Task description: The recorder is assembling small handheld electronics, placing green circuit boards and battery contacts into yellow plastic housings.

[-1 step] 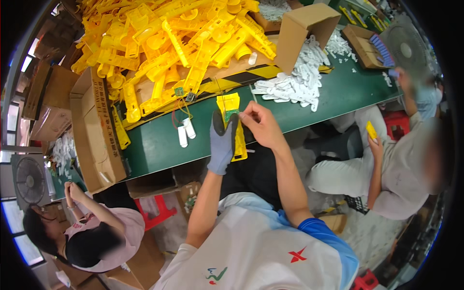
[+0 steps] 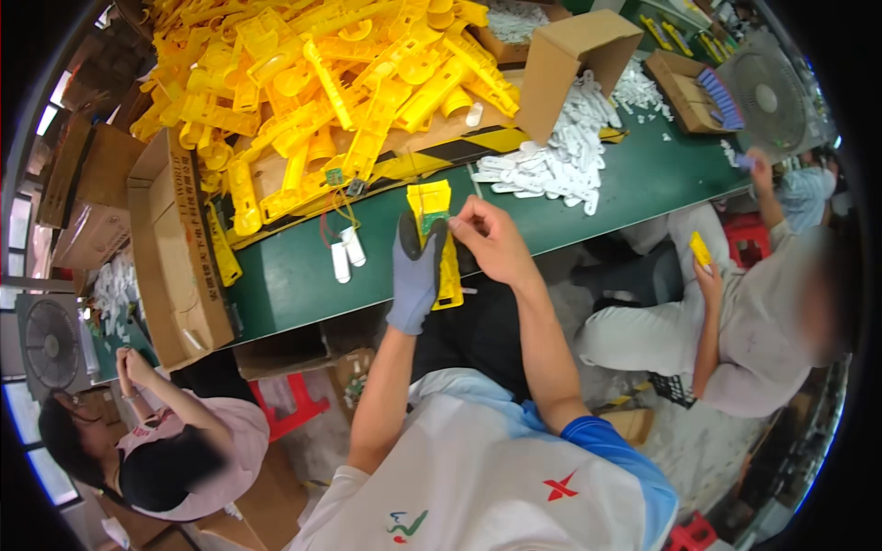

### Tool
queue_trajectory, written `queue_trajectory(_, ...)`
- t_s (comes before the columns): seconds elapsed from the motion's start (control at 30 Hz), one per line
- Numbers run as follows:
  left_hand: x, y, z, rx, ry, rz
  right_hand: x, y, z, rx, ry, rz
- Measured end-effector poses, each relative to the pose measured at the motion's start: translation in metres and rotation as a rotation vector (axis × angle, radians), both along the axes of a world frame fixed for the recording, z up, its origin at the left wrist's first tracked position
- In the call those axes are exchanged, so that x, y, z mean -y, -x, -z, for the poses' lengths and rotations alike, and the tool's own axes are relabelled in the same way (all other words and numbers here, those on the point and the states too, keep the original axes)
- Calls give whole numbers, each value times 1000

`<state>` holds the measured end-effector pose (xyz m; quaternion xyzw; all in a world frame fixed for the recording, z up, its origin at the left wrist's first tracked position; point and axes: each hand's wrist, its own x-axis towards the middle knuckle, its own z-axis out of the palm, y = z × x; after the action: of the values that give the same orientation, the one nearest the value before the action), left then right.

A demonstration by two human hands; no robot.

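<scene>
My left hand point(image 2: 416, 275), in a grey glove with dark fingertips, grips a long yellow plastic housing point(image 2: 447, 280) just off the table's near edge. A small green circuit board point(image 2: 430, 221) lies in the upper part of the housing, by the gloved thumb. At the board's right side is my bare right hand point(image 2: 496, 243), its thumb and forefinger pinched together; anything between those fingertips is too small to make out. To the left, two white cylindrical parts point(image 2: 347, 253) on thin wires lie on the green table point(image 2: 285, 289), with another small green board point(image 2: 334, 175) above them.
A large heap of yellow housings point(image 2: 303, 83) fills the back, behind black-and-yellow tape point(image 2: 432, 163). White plastic pieces point(image 2: 560, 151) spill from a tipped cardboard box point(image 2: 574, 64). An open carton point(image 2: 179, 257) stands left. Co-workers sit on both sides; the right one holds a yellow part point(image 2: 701, 248).
The whole view has shifted slightly to the left. Both hands keep nearly the same hold and place at the yellow housing.
</scene>
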<state>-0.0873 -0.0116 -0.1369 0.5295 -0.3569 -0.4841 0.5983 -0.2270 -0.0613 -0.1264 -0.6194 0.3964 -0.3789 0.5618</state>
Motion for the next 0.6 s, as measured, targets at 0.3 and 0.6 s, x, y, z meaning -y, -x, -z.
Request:
queue_trajectory(0.3,-12,-6,-16,-325,-65,66,31,44,-61,-676,438,341)
queue_trajectory(0.6,-6,-8,-11,-557,-76,108,47,85,-37,-831,717,148)
